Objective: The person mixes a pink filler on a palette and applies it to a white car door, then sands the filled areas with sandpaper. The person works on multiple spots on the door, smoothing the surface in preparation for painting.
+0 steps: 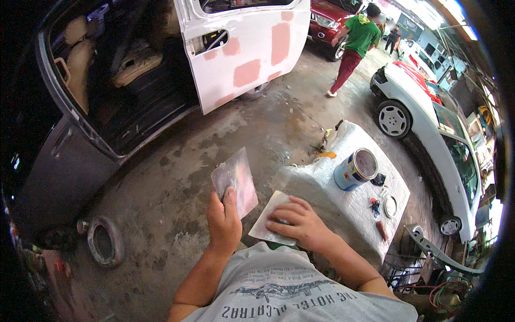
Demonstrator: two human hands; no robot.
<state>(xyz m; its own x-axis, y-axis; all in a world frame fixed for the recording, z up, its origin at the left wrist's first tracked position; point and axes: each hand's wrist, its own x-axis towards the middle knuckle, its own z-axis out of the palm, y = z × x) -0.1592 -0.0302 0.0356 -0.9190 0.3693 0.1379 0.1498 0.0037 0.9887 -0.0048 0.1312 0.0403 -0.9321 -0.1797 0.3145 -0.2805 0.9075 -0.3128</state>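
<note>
My left hand (225,221) grips a flat, roughly square plate (240,180) smeared with pinkish-grey paste, the thumb lying across its lower edge. In front of my shirt, my right hand (296,221) is closed over a pale, thin flat plate (263,221), fingers bent across its face. The two plates are apart, side by side. To the right stands a table with a whitish, shiny cover (327,140), bearing a metal can (348,178) with a blue and white label. Near the can lie a round lid (390,206) and a small reddish-brown tube (382,231).
A white vehicle door (257,48) with pink patches hangs open ahead, beside a dark vehicle interior (155,107). A person in a green shirt (362,32) walks beyond it. On the right is a white car (424,102); a ring-shaped object (102,241) lies on the floor at left.
</note>
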